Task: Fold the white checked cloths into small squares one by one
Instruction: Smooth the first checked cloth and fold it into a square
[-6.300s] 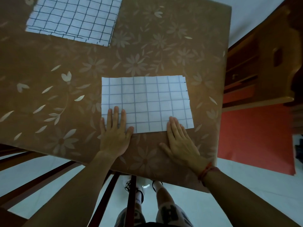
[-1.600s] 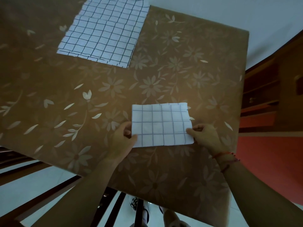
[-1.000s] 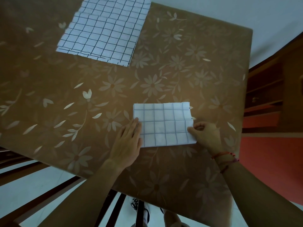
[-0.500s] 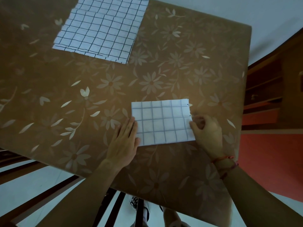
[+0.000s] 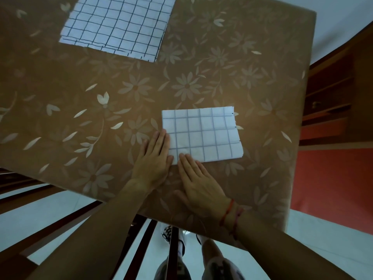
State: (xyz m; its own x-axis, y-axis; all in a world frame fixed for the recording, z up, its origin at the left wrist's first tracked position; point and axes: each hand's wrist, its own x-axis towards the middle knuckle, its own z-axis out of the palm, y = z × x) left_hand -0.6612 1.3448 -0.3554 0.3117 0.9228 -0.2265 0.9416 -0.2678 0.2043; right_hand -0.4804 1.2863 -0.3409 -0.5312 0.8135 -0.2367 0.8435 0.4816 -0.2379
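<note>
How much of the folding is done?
None finished in view. The near cloth is folded into a small rectangle, not yet a square. The left hand and right hand press flat on its near-left corner. The larger cloths at the far edge of the table are left.

The folded cloth (image 5: 203,132) is now about half as wide as it was six seconds ago. The right hand (image 5: 201,188), which pinched the cloth's right edge half a second ago, has let go and moved to its near left corner. It lies flat there, straight fingers (image 5: 186,160) on the cloth, beside the left hand (image 5: 153,160).
</note>
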